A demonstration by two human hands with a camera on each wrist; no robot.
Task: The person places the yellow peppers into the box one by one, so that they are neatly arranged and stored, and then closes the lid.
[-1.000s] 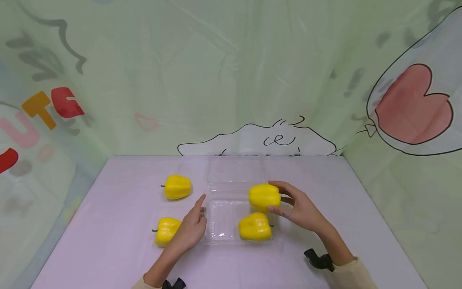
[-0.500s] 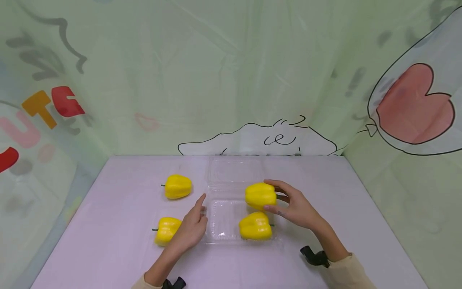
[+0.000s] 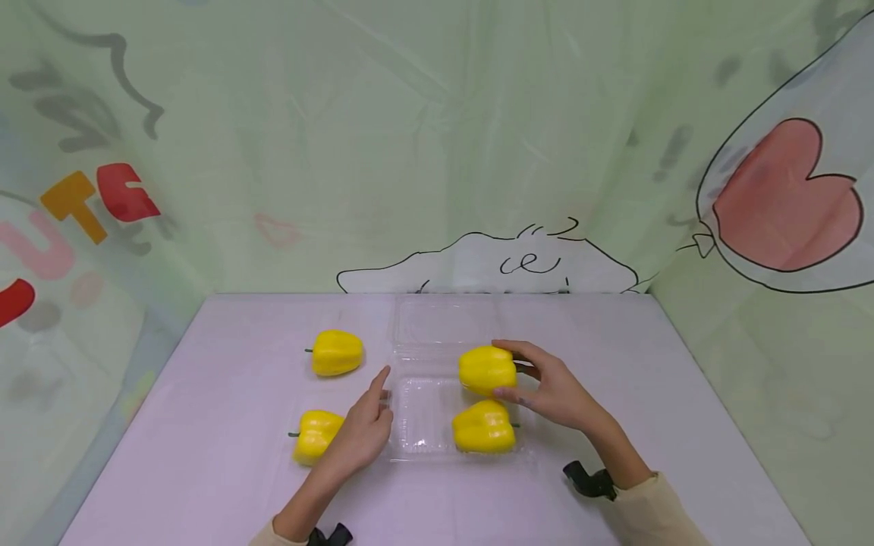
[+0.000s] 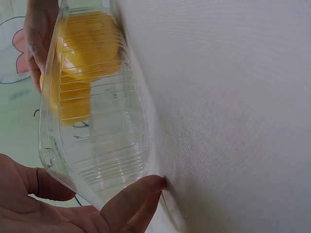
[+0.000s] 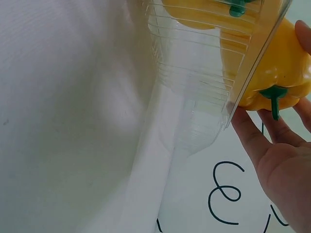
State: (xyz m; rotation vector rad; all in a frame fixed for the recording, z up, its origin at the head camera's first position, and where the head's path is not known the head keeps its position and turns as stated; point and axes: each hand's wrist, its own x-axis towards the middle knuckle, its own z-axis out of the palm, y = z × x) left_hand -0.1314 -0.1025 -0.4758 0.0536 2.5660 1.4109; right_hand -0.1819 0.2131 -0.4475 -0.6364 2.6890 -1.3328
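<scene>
My right hand (image 3: 549,383) grips a yellow bell pepper (image 3: 486,370) between thumb and fingers, its green stem (image 5: 275,99) toward the palm. The pepper is over the right back part of a clear plastic clamshell container (image 3: 423,421), partly below its rim in the right wrist view. In front of it, another yellow bell pepper (image 3: 483,427) lies inside the container, stem to the right. My left hand (image 3: 365,428) is at the container's left side, index finger extended. In the left wrist view, its thumb (image 4: 54,189) and fingers (image 4: 133,194) are spread beside the plastic wall.
Two more yellow bell peppers lie on the table left of the container: one pepper (image 3: 337,353) at the back, one pepper (image 3: 317,437) in front, partly behind the left hand. The container's open lid (image 3: 447,322) lies toward the back. A printed curtain (image 3: 410,152) surrounds the table (image 3: 225,425).
My right hand has moved the held pepper slightly leftward over the container. My left hand and the other peppers stay where they were.
</scene>
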